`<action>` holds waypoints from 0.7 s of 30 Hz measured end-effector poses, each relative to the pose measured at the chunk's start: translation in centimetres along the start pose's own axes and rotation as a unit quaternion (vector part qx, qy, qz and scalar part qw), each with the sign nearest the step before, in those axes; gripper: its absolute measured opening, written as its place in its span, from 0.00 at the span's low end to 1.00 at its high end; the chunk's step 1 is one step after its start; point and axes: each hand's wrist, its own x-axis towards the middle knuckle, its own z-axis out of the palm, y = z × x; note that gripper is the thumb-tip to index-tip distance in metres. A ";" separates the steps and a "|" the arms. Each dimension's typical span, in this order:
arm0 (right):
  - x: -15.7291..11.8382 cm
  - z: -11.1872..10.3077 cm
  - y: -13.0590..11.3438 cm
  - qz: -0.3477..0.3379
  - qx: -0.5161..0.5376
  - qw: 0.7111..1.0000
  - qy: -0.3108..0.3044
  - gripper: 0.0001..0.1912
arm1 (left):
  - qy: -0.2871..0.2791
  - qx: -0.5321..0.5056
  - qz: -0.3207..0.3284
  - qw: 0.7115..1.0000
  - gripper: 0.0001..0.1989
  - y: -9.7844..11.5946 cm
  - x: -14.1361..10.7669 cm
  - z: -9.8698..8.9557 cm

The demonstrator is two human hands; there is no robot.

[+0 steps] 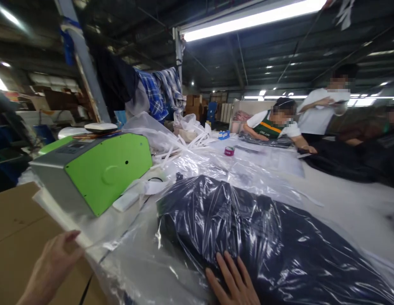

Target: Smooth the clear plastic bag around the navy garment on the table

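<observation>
Pressing flat, fingers spread, the right hand rests on the dark folded garment sealed in a clear plastic bag on the worktop. It looks soft, light and slippery; the bag's edges seem best to grip. The left hand, open, holds nothing beside a cardboard box. A green machine stands behind.

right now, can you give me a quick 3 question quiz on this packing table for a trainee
1. True or false: the right hand rests flat on the bagged dark garment.
2. What is the left hand nearest to? A) tape roll B) clear plastic sheet C) plaid shirt
3. What colour is the side of the machine left of the garment?

Key: 1 true; 2 B, the clear plastic sheet; 3 green.
</observation>
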 end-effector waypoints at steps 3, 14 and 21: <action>0.6 -1.0 -0.2 0.038 0.039 0.998 -0.033 0.29 | 0.096 0.001 0.208 0.973 0.25 7.3 -0.6 -1.0; 0.5 -0.6 -0.9 0.078 0.056 0.995 0.026 0.21 | -0.282 0.045 0.635 0.718 0.34 20.7 -5.3 11.4; -0.8 -6.8 5.9 0.107 0.015 0.979 -0.173 0.25 | -0.257 0.061 0.650 0.712 0.32 20.2 -5.1 10.8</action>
